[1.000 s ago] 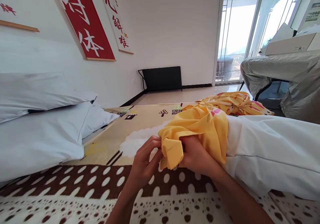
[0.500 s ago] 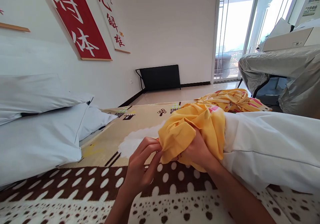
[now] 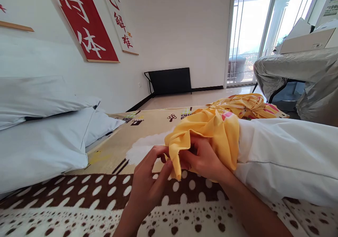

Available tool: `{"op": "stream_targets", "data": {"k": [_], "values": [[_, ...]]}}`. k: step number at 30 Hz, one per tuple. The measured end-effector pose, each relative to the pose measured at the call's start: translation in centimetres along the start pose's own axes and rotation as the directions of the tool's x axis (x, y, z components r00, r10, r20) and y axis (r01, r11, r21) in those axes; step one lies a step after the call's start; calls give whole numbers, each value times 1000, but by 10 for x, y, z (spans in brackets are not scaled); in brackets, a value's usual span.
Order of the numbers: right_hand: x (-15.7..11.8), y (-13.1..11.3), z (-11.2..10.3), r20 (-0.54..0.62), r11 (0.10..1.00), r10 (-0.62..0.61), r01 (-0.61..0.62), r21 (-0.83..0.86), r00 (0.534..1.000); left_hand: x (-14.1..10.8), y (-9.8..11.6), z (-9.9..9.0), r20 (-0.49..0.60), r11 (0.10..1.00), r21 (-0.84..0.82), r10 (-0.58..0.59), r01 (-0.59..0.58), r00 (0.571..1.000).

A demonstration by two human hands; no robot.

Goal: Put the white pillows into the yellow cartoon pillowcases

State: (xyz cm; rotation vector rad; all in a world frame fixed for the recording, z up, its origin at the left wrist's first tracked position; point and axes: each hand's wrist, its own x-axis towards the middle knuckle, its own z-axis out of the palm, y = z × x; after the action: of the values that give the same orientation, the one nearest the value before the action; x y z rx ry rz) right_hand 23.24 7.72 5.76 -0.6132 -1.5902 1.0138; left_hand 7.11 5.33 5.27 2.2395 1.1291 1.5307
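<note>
We see the yellow cloth (image 3: 225,138) bunched around the left end of a white pillow (image 3: 287,152), lying on the patterned blanket (image 3: 148,122) well in from its far edge. Our left hand (image 3: 150,175) has thumb and index finger bent together, seemingly pinching the cloth's left side, though the tips are partly covered; our right hand (image 3: 207,159) is curled under the fold and appears to grip the loose flap, its fingertips hidden. What could go wrong, we judge, is the flap slipping free, since only a narrow bit of it is pinched and the fabric looks thin and soft. Pulling too hard from the left might also drag the bunched part off the pillow, and the layers could twist because our fingers work where we cannot see them. The second yellow bundle (image 3: 240,105), by the blanket's far edge, looks unlikely to interfere. Compared with half a second ago, the flap no longer spreads broadly over our right fingers: it hangs as a narrow point between both hands, while the pillow keeps its place.
</note>
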Motion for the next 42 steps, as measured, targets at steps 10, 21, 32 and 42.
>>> {"op": "stream_targets", "data": {"k": [10,21,32,42], "values": [[-5,4,8,-14,894,-229,204,-399,973,0,-2,-3,1,1000,-20,14,-14,1000],[0,37,15,263,427,-516,510,-746,816,2,-10,0,-57,771,-579,-364,266,930],[-7,1,4,64,968,-143,153,-199,988,0,-3,-4,-123,967,-240,57,-85,991],[-3,-5,0,99,959,126,-147,243,987,1,-1,1,4,968,-44,248,-248,969]]}}
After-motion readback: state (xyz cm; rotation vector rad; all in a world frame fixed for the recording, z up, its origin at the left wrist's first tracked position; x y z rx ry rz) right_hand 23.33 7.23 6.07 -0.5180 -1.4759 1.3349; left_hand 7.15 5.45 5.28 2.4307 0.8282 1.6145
